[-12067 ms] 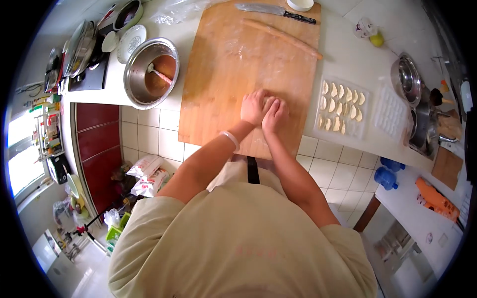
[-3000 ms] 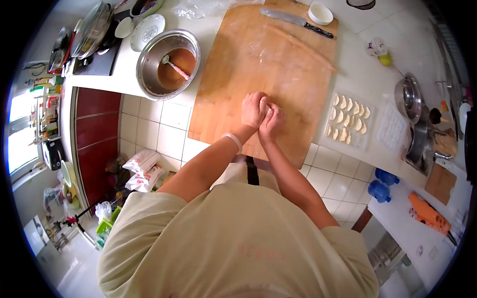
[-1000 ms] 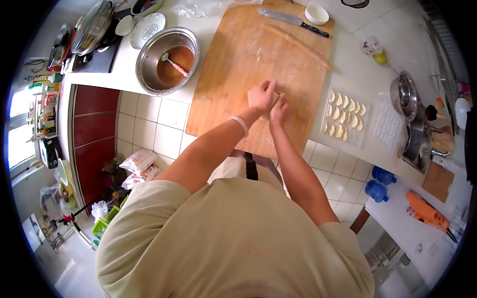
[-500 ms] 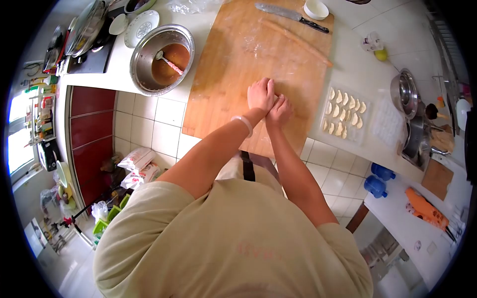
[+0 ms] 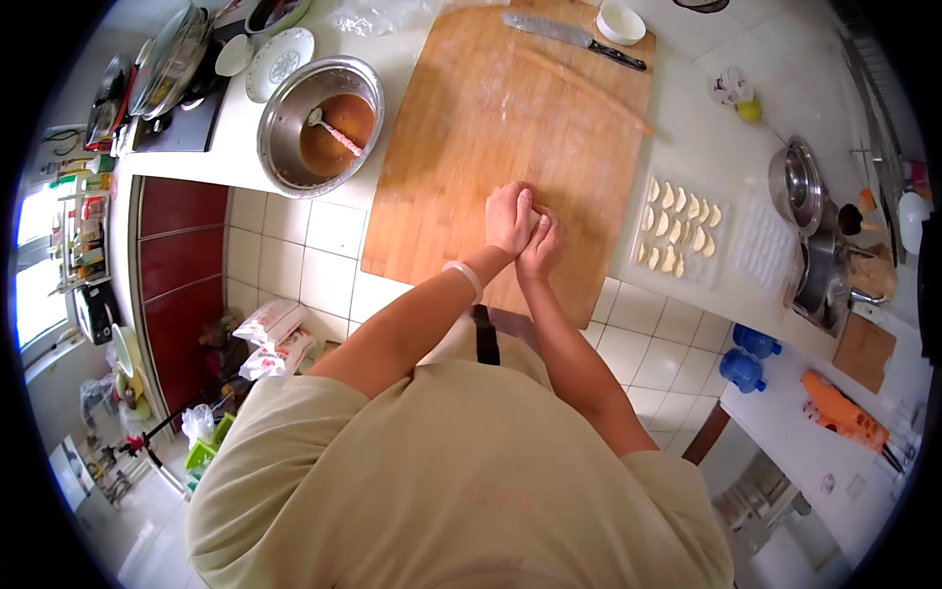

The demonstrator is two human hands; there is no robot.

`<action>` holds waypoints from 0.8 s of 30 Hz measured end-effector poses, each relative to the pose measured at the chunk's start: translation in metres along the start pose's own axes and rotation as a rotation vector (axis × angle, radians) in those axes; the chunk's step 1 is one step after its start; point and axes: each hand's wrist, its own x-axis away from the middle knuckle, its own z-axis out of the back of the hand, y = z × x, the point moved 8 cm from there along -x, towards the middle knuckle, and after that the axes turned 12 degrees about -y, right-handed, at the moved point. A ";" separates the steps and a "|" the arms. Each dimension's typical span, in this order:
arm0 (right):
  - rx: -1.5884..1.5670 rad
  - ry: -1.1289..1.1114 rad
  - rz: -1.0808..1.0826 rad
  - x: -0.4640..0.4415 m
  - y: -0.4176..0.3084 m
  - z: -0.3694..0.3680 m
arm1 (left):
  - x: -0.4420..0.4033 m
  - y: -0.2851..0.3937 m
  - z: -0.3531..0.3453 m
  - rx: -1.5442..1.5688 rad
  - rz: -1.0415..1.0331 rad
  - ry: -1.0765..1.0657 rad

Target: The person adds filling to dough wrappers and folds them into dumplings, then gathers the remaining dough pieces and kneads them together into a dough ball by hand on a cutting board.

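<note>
Both my hands are together over the lower part of a wooden board (image 5: pixel 471 128). My left hand (image 5: pixel 509 218), with a pale bracelet on the wrist, curls round one side of a small piece of dough (image 5: pixel 533 220). Against its other side presses my right hand (image 5: pixel 540 245), fingers bent. Most of the dough is hidden by the fingers. Farther up the board lie a rolling pin (image 5: pixel 584 88) and a knife (image 5: pixel 549 27), beside a small white bowl (image 5: pixel 621 24).
To the left stands a metal bowl (image 5: pixel 283 137) with reddish-brown liquid and a spoon (image 5: pixel 334 133). On the right are a tray of several dumplings (image 5: pixel 677 228), an empty-looking clear tray (image 5: pixel 767 245) and metal basins (image 5: pixel 800 187). A plate (image 5: pixel 280 64) is at the upper left.
Since half a second ago, my hands have drawn back toward my body, still together. Earlier, a second ago, they were farther forward and slightly apart, with dough showing between them.
</note>
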 end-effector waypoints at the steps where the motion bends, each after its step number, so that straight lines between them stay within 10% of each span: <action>1: 0.166 -0.042 -0.067 -0.008 0.010 -0.005 | -0.010 -0.005 -0.006 -0.028 0.064 -0.068; 4: 0.346 -0.108 -0.255 -0.025 0.030 -0.014 | -0.029 -0.005 -0.015 -0.127 0.168 -0.136; 6: -0.313 -0.088 -0.472 -0.035 0.041 -0.020 | -0.042 -0.022 -0.024 0.163 0.390 -0.178; 8: -0.620 0.014 -0.645 -0.018 0.034 -0.010 | -0.057 -0.030 -0.037 1.094 0.521 -0.349; 17: 0.016 -0.016 0.065 0.004 -0.008 0.002 | 0.005 0.000 -0.002 -0.029 0.071 0.004; 24: 0.056 -0.115 -0.468 -0.026 0.038 -0.010 | -0.035 -0.016 -0.020 -0.033 0.445 -0.202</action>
